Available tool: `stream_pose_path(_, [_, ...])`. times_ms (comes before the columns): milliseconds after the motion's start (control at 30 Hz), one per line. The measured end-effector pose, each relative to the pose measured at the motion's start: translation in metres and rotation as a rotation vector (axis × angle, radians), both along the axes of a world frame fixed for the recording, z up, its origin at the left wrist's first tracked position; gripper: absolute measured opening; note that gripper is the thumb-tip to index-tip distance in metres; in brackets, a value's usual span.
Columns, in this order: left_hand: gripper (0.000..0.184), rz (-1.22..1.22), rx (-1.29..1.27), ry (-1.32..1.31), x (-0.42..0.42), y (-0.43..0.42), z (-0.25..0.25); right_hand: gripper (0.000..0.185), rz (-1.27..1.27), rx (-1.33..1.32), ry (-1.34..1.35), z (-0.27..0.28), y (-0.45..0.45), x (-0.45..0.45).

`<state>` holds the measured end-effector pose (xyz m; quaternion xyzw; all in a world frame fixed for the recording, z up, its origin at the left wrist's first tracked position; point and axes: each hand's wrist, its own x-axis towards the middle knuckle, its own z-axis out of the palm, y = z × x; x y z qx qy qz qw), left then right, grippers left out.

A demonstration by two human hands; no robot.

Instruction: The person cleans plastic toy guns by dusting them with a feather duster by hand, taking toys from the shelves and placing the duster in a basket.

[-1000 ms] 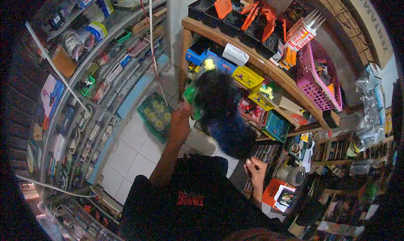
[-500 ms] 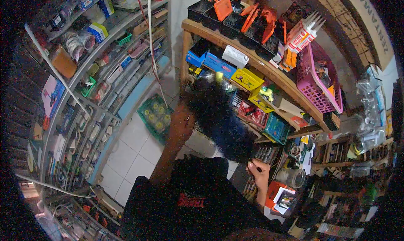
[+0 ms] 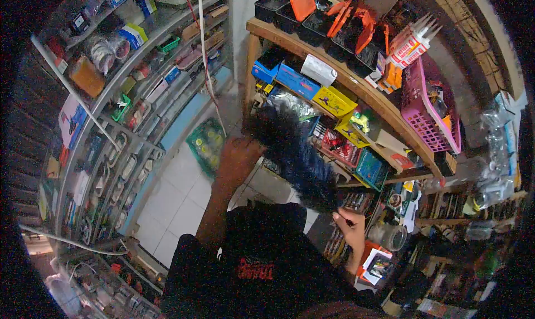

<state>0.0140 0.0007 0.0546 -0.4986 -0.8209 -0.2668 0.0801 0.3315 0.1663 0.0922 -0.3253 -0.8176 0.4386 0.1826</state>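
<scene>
Dark fluffy bundle stretched between two hands, green piece no longer showing

The dark fluffy bundle, which looks like a feather duster, slants from the left hand down to the right hand, in front of the wooden rack. The right grip is narrow, thumb and finger pinched on the bundle's thin lower end. The left hand's back faces up, its fingers at the bushy upper end; I cannot tell what that grip closes on.

A second ago a bright green piece showed beside the left hand; now it is out of sight. This suggests the left hand has turned or shifted on the bundle, while the right keeps its pinch. The view has also swung slightly.

Beyond the bundle stand a yellow box and a red basket; near the left hand, a green crate sits on the tiled floor.
</scene>
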Motion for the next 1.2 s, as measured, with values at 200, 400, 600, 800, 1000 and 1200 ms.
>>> stream_pose_path(200, [0.011, -0.003, 0.069, -0.020, 0.001, 0.001, 0.002, 0.023, 0.013, 0.012, -0.053, -0.018, 0.008, 0.009])
stream_pose_path(400, [0.015, 0.016, 0.054, -0.027, 0.001, -0.005, -0.004, 0.022, 0.042, -0.022, -0.027, -0.010, 0.004, 0.003])
stream_pose_path(600, [0.017, 0.029, 0.160, -0.006, 0.003, -0.006, 0.009, 0.026, -0.074, -0.063, -0.107, -0.015, -0.004, -0.004])
stream_pose_path(800, [0.018, 0.088, 0.134, 0.028, 0.005, -0.005, 0.006, 0.022, -0.116, -0.082, -0.022, -0.008, -0.013, -0.013])
stream_pose_path(1000, [0.019, 0.015, 0.257, 0.072, -0.003, -0.007, -0.003, 0.021, -0.132, -0.260, 0.025, -0.026, -0.004, -0.007])
stream_pose_path(1200, [0.026, 0.116, 0.217, -0.042, -0.005, -0.012, -0.010, 0.014, -0.023, -0.238, 0.117, -0.034, 0.002, 0.001])
